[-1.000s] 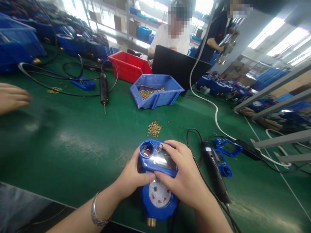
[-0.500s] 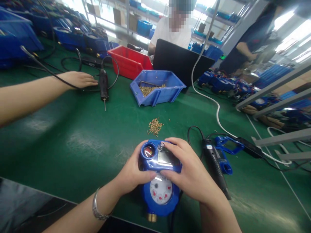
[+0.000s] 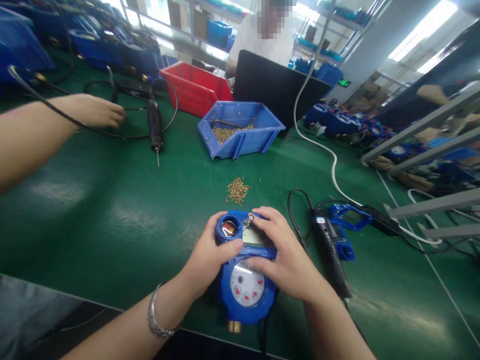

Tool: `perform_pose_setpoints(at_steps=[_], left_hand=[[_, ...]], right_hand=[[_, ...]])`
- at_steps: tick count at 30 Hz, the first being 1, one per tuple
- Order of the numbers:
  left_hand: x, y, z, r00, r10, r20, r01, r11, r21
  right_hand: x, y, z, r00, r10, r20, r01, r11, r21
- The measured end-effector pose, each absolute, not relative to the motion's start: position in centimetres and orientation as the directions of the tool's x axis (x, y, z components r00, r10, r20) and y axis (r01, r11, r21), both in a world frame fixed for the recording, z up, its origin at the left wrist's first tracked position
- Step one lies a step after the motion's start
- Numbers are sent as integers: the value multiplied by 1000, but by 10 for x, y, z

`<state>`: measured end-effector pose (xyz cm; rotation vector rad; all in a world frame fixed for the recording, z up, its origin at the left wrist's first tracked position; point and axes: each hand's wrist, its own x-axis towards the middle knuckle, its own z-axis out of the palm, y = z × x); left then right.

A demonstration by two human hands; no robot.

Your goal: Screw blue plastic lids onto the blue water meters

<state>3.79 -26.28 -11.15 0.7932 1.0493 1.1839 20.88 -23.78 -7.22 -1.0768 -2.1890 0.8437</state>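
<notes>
A blue water meter (image 3: 249,309) lies at the table's near edge, its round white dial facing up and a brass fitting pointing toward me. Beyond the dial sits its blue display housing (image 3: 258,252), with a round recess and a small grey screen. My left hand (image 3: 210,250) is closed around the housing's left side, thumb on its top face. From the right, my right hand (image 3: 279,245) grips the same housing, with a fingertip by a small shiny part near the screen. Just past the meter lies a loose pile of brass screws (image 3: 237,191).
A blue bin (image 3: 247,145) of screws stands beside a red bin (image 3: 195,92). A black electric screwdriver (image 3: 154,125) lies at left near a co-worker's hand (image 3: 97,111). At right are another black screwdriver (image 3: 328,252), blue housing parts (image 3: 350,217) and a white cable (image 3: 333,172).
My left thumb has moved up from the housing's near edge onto its top face. The co-worker's hand has drawn left, away from the screwdriver. The view has shifted slightly.
</notes>
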Motion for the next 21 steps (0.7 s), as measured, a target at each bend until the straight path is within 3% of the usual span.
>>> perform_pose_setpoints(at_steps=[2, 4, 6, 8, 10, 12, 21], left_hand=[[40, -263, -108, 45, 968, -248, -349, 248, 904], [41, -263, -107, 43, 964, -263, -359, 261, 896], [41, -263, -107, 37, 964, -264, -367, 259, 894], [41, -263, -108, 40, 967, -253, -373, 249, 894], [41, -263, -109, 47, 968, -247, -369, 247, 896], [42, -263, -109, 40, 969, -245, -343, 244, 907], [41, -263, -111, 22, 968, -251, -303, 246, 921]], right_hand=[[211, -234, -79, -454, 878, 152, 317, 319, -893], [209, -231, -84, -243, 970, 9, 187, 56, -981], [202, -229, -86, -79, 973, -216, 64, -211, -975], [194, -228, -86, -142, 899, -414, -63, -425, -903], [189, -228, -85, -245, 826, -508, -165, -552, -818], [187, -229, -84, -241, 813, -530, -212, -577, -789], [188, -231, -98, -68, 892, -447, -239, -450, -861]])
